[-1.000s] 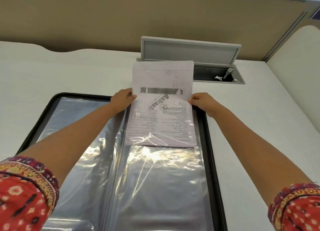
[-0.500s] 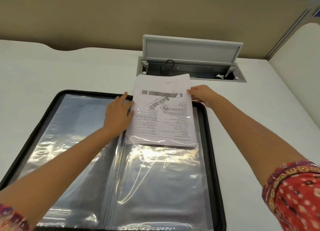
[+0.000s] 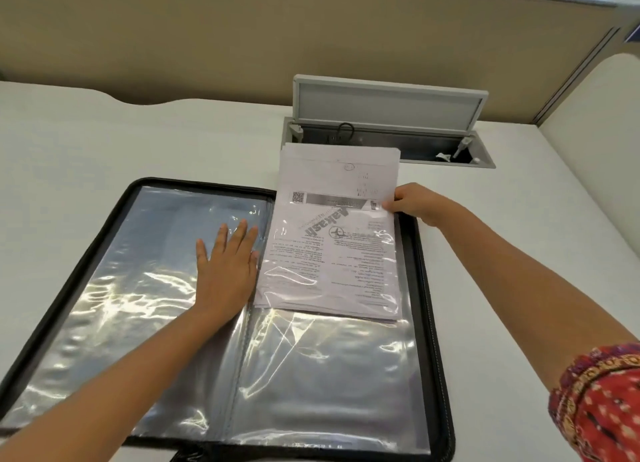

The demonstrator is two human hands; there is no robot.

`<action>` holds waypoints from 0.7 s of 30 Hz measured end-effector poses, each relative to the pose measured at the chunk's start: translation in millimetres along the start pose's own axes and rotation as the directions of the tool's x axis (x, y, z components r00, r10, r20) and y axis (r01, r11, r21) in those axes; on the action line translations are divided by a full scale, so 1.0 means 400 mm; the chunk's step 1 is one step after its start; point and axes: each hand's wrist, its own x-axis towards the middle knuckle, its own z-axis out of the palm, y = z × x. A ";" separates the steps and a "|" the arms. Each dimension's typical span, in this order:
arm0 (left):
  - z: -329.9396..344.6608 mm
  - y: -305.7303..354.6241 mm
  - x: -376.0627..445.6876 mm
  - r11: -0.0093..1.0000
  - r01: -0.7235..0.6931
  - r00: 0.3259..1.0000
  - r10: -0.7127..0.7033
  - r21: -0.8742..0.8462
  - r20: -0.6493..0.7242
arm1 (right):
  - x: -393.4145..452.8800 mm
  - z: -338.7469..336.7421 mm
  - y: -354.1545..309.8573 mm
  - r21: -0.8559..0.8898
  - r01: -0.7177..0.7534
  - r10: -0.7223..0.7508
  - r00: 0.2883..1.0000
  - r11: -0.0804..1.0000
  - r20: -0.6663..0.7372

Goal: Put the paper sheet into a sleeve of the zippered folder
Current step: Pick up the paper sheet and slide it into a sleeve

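The black zippered folder [image 3: 431,309] lies open on the white desk, its clear plastic sleeves shining. The printed paper sheet [image 3: 341,240] sits partly inside the right-hand sleeve [image 3: 332,375]; its lower half is under the plastic and its top sticks out past the folder's far edge. My right hand [image 3: 414,203] pinches the sheet's right edge near the sleeve mouth. My left hand [image 3: 227,264] lies flat, fingers spread, on the left-hand sleeve just beside the sheet's left edge.
Behind the folder a grey cable hatch [image 3: 388,129] in the desk stands open with its lid up; the sheet's top edge reaches its front rim. A beige partition runs along the back, and a white side panel [image 3: 595,122] rises at the right.
My left hand let go of the sheet's left edge and moved down-left to press flat on the left sleeve. My right hand stays on the right edge. The view rose and shifted.
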 end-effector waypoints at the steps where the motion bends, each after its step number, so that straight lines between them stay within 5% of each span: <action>1: 0.001 -0.001 0.005 1.000 -0.005 1.000 0.005 0.007 -0.006 | -0.005 -0.001 0.006 -0.014 0.003 -0.003 0.999 1.000 0.032; 5: -0.002 -0.001 0.027 1.000 -0.008 1.000 0.008 0.010 -0.002 | -0.015 -0.012 0.006 -0.025 0.012 -0.010 0.996 1.000 0.087; 12: -0.002 -0.007 0.041 0.999 -0.038 0.999 0.038 0.017 -0.006 | 0.054 -0.017 -0.062 0.326 0.101 -0.045 0.983 0.940 -0.176; 17: 0.000 -0.006 0.041 0.999 -0.037 0.999 0.038 0.022 -0.013 | 0.118 -0.007 -0.109 -0.045 0.125 -0.133 0.946 0.991 -0.297; 21: 0.002 -0.003 0.039 0.999 -0.033 0.999 0.034 0.028 -0.017 | 0.133 0.006 -0.138 -0.394 0.122 -0.228 0.945 0.911 -0.236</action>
